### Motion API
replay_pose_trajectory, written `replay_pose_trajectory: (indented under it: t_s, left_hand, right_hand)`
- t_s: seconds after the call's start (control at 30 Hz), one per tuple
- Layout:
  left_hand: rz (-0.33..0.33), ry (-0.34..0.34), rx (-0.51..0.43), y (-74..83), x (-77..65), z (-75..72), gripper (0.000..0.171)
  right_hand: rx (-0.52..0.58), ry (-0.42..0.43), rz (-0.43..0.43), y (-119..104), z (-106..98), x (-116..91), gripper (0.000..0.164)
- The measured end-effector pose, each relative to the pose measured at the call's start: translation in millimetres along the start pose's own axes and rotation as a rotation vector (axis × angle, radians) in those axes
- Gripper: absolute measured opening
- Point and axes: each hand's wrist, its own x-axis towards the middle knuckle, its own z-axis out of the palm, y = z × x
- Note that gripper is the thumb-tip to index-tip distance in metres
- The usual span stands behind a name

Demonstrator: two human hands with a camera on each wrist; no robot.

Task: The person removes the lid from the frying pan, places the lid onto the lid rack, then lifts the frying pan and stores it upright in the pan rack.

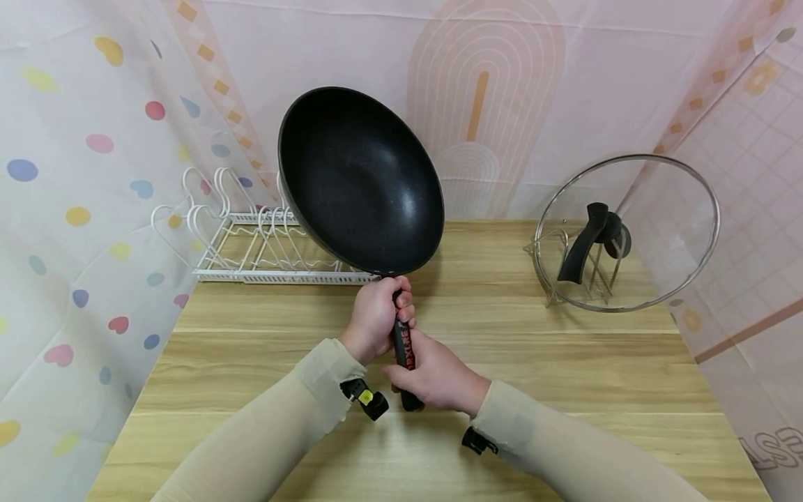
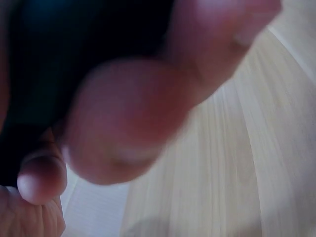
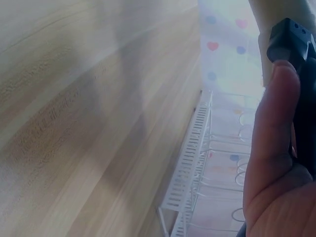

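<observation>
A black wok (image 1: 364, 181) is held up over the table, tilted so that its dark inside faces me. Its black handle (image 1: 404, 348) with red lettering points down toward me. My left hand (image 1: 378, 314) grips the handle just under the pan, and its blurred fingers (image 2: 128, 118) curl round the dark handle in the left wrist view. Lower down, my right hand (image 1: 442, 373) holds the handle near its end, the thumb (image 3: 276, 118) lying across it. Both hands are above the wooden table.
Behind the wok stands a white wire dish rack (image 1: 282, 277), partly hidden by it. At the right, a glass lid (image 1: 718, 216) with a black handle leans on a small wire stand (image 1: 548, 300). Patterned curtains (image 1: 351, 42) hang behind the wooden tabletop (image 1: 539, 418).
</observation>
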Motion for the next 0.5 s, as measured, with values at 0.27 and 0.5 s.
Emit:
replay_pose_trajectory:
  t_s: [0.27, 0.5]
  left_hand:
    - [0.02, 0.007, 0.019, 1.0, -2.1, -1.5, 0.016]
    - [0.041, 0.021, 0.024, 1.1, -2.9, -1.9, 0.016]
  right_hand:
    - [0.086, -0.07, 0.067, -2.3, 0.3, -0.3, 0.04]
    - [0.153, -0.099, 0.071, -3.3, 0.7, -0.2, 0.041]
